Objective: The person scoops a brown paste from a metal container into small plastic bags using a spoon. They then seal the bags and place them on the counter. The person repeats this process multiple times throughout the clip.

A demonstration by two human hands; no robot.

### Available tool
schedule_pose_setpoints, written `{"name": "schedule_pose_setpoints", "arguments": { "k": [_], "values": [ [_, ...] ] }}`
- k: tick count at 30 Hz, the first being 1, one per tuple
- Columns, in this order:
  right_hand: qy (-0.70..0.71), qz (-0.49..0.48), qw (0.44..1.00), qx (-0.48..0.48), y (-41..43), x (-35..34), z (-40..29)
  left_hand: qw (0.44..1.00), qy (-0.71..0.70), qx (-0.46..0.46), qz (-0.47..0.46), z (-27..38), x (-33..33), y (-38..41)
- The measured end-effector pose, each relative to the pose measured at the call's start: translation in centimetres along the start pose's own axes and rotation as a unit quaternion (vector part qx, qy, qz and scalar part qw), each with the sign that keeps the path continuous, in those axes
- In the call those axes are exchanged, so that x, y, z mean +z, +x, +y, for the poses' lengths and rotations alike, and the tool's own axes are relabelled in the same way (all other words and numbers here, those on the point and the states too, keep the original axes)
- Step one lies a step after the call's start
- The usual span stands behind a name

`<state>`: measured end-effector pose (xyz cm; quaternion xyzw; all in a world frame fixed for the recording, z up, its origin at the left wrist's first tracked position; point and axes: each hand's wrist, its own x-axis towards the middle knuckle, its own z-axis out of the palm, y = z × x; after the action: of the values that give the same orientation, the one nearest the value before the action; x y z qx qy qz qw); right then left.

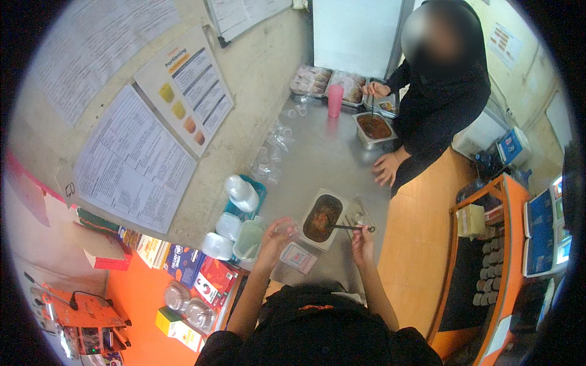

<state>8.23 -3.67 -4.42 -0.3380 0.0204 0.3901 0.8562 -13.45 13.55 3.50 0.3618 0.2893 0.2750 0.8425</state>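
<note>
In my right hand (363, 240) is the black handle of a ladle (350, 227), whose head lies in reddish-brown sauce. The sauce fills much of a rectangular metal food pan (338, 197) on the steel table (316, 151). My left hand (277, 235) holds a small clear plastic cup (289, 228) at the pan's left side. Just below the pan lies a small printed box or card (298, 258) in pink and white. To the pan's right sits a clear container (356, 215) with a small round item in it.
Across the table a co-worker (435, 105) stirs a second sauce pan (375, 129). A pink tumbler (335, 100) and wrapped trays (311, 81) stand at the far end. Clear cups (270, 160) line the wall; a teal basket (258, 185) and plastic tubs (248, 239) are at the left.
</note>
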Motion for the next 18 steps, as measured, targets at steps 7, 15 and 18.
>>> {"name": "schedule_pose_setpoints", "arguments": {
  "k": [7, 15, 18],
  "values": [
    [0.005, -0.017, 1.000, -0.010, 0.0, 0.0, 0.1, 1.000, 0.019, 0.013, 0.002, 0.3, 0.4, 0.6],
    [-0.007, 0.006, 1.000, -0.011, 0.4, -0.4, 0.4, 0.995, 0.093, 0.039, 0.012, 0.5, 0.6, 1.5],
    [-0.008, 0.005, 1.000, -0.002, 0.1, 0.2, 0.1, 0.986, 0.159, 0.060, 0.006, 1.0, 0.7, 1.8]
  ]
}}
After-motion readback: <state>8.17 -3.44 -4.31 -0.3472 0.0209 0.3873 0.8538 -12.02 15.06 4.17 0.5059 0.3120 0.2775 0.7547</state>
